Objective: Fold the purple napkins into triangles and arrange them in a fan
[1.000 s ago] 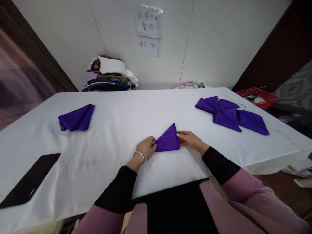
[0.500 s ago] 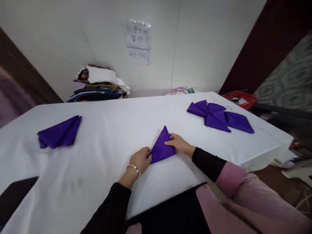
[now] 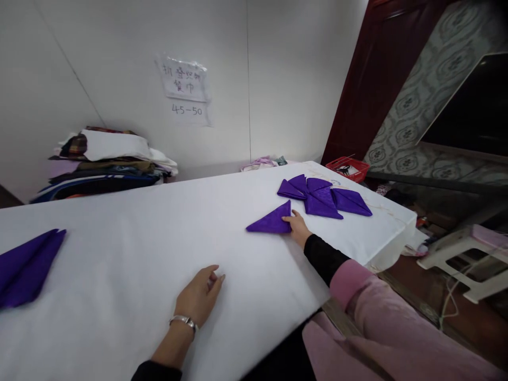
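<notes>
My right hand (image 3: 298,226) pinches the right edge of a purple napkin (image 3: 272,221) folded into a triangle, with the thumb on top and the other fingers partly hidden. Just beyond it lie several folded purple napkins (image 3: 323,201), close together and partly overlapping. My left hand (image 3: 198,296), a silver bracelet at its wrist, is held over the white cloth with nothing in it. Its fingers are loosely bent and the thumb stands a little apart. Another purple napkin (image 3: 29,270), loosely gathered, lies at the left and is cut off by the picture's edge.
A white tablecloth (image 3: 159,233) covers the table. Against the wall at the back left rises a pile of folded clothes (image 3: 111,159). A red basket (image 3: 349,168) stands past the far right corner, and a white stool (image 3: 468,259) is on the floor at the right.
My right hand has carried the triangular napkin right, towards the other folded ones, and it has turned. My left hand has let go of it. The view has swung to the right.
</notes>
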`<state>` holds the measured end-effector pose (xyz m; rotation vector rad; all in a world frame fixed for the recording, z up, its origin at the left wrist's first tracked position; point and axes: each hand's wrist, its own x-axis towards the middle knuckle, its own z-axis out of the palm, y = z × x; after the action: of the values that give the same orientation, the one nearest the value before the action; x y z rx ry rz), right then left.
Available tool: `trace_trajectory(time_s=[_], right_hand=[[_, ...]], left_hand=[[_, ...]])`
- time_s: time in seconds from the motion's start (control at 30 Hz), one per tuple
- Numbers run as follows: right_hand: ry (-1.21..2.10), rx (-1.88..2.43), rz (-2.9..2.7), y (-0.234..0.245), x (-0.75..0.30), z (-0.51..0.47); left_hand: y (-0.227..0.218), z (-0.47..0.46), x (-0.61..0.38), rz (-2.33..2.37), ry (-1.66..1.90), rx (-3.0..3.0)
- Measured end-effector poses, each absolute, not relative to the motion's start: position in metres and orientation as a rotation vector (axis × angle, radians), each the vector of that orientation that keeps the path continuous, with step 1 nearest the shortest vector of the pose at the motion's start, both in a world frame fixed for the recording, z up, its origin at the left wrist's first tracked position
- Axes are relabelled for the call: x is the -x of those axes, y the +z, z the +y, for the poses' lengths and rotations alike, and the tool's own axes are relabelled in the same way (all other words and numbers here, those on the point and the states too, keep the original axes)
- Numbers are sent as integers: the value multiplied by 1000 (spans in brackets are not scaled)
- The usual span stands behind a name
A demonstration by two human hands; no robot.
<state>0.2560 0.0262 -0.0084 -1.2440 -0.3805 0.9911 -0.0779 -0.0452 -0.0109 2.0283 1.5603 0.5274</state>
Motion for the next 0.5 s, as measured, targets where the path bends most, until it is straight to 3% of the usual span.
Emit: trace_trajectory(time_s=[0.5], right_hand=[[884,1073,-219,-26,-289,45]], left_hand=[[-8,-46,77,1523,509,-2119]])
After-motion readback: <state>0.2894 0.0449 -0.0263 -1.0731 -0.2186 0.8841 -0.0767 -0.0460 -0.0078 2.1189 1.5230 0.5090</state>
